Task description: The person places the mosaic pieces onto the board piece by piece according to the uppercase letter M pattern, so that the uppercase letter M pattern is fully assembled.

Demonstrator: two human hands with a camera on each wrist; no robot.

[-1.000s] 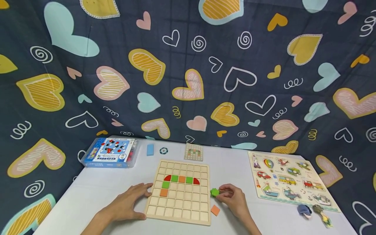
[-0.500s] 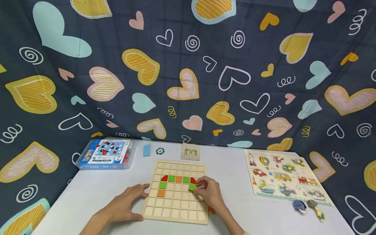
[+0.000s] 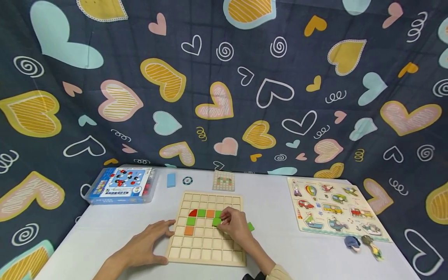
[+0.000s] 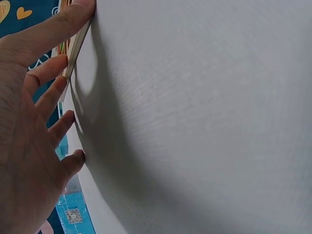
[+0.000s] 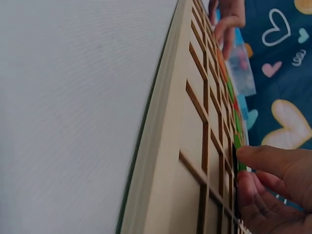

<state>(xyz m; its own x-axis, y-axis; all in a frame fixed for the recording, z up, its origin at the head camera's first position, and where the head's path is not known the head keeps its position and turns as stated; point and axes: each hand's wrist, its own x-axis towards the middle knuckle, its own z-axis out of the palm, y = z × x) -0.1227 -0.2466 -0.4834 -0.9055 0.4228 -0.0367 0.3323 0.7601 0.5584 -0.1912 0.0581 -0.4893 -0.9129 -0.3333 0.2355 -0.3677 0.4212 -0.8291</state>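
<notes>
A wooden grid board [image 3: 196,249] lies on the white table. On it, a red quarter-round tile [image 3: 193,213], green tiles [image 3: 201,213] and orange tiles [image 3: 210,213] form a row with a column down its left. My right hand [image 3: 235,224] is over the board's right part, pinching a green square tile [image 3: 216,222] between thumb and fingers just below that row. This hand covers the row's right end. Thumb and fingers of my left hand [image 3: 148,242] are spread along the board's left edge, touching it. Another green tile [image 3: 250,226] lies beside the board's right edge.
Behind the board stands a small pattern card [image 3: 223,180]. A plastic box [image 3: 120,186], a blue block [image 3: 171,180] and a round chip [image 3: 187,180] are back left. To the right are a vehicle puzzle board [image 3: 336,208] and two small toy figures [image 3: 352,243].
My right hand has gone from beside the board onto it, carrying a green tile, then shifted left. The left hand has stayed at the board's edge. The head view has turned slightly right.
</notes>
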